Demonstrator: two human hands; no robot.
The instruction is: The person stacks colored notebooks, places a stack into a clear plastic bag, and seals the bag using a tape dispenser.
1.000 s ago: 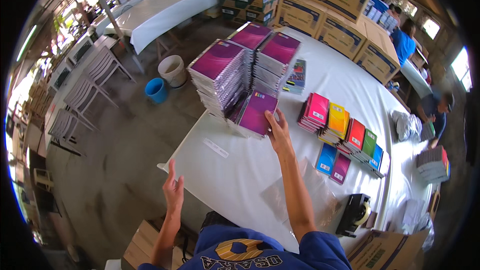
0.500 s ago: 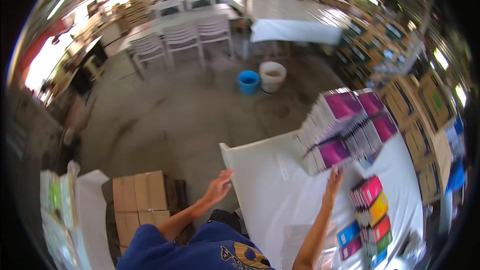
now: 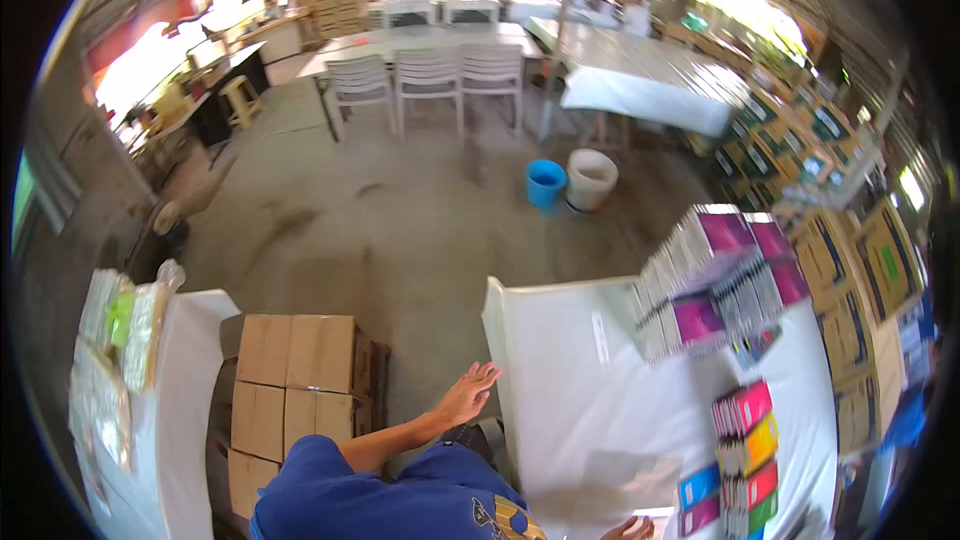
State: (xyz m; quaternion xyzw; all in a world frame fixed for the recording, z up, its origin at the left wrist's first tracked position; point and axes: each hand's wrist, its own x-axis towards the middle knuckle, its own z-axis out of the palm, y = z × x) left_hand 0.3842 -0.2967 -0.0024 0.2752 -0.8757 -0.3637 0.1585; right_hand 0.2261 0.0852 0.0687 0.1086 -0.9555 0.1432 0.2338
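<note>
My left hand (image 3: 468, 395) hangs in the air just off the left edge of the white-covered table (image 3: 555, 370), fingers stretched out and holding nothing. At the lower edge of the picture, my right hand (image 3: 632, 529) is only partly in view, fingers apart, beside a clear plastic sheet or bag (image 3: 640, 485) on the table. To the right of that plastic are small blue and magenta packs (image 3: 699, 488) and a row of red, yellow and green packs (image 3: 748, 440). Farther back stand tall stacks of purple-topped boxes or booklets (image 3: 698, 322).
Brown cartons (image 3: 325, 365) are stacked left of me, next to another white table (image 3: 185, 390) with plastic-wrapped bundles. More cartons (image 3: 843, 335) rise beyond the right table edge. A blue bucket (image 3: 545, 185) and a white bucket (image 3: 591, 180) stand on the floor ahead.
My right hand has come back from the purple stacks to the table's near edge. My left hand stays open near the table edge. The view has swung left.
</note>
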